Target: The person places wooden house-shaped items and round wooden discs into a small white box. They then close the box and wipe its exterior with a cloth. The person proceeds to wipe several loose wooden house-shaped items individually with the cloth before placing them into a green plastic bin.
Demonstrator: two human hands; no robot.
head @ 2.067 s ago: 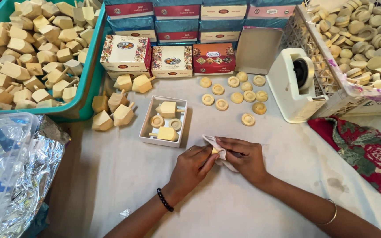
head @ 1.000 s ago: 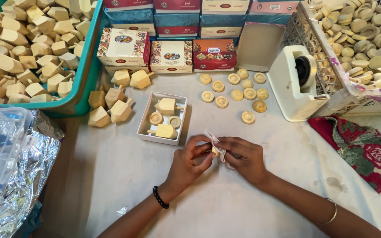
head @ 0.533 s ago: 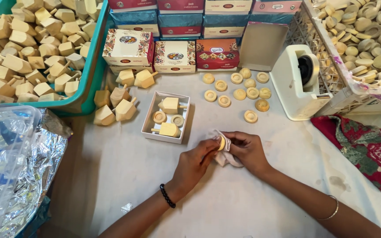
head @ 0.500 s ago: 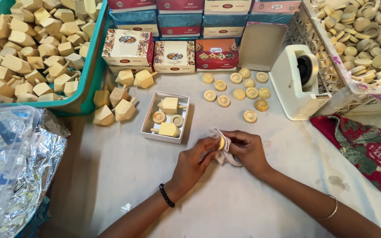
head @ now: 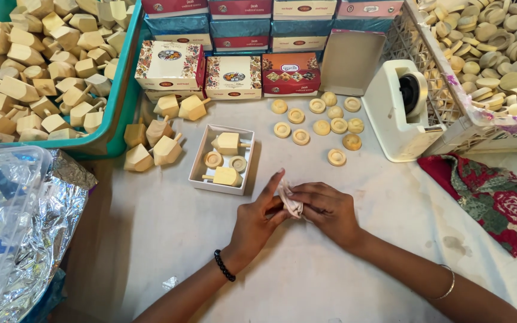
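My left hand (head: 257, 220) and my right hand (head: 325, 208) meet at the middle of the table, both pinching a small pale cloth (head: 289, 200) bunched between the fingers. The little wooden disc seen earlier is hidden inside the cloth. My left index finger sticks out toward an open white box (head: 201, 162), which holds two wooden spinning tops (head: 227, 143) and two wooden rings (head: 213, 159). Several loose wooden rings (head: 319, 124) lie on the cloth-covered table beyond my hands.
A teal bin of wooden tops (head: 37, 66) sits far left, with loose tops (head: 151, 146) beside it. Patterned boxes (head: 233, 76) line the back. A white tape dispenser (head: 397, 113), a white basket of rings (head: 486, 54), a floral cloth (head: 498, 200) and foil (head: 13, 227) surround the table.
The disc that showed between my fingers is now covered by the cloth. My left index finger has lifted and straightened.
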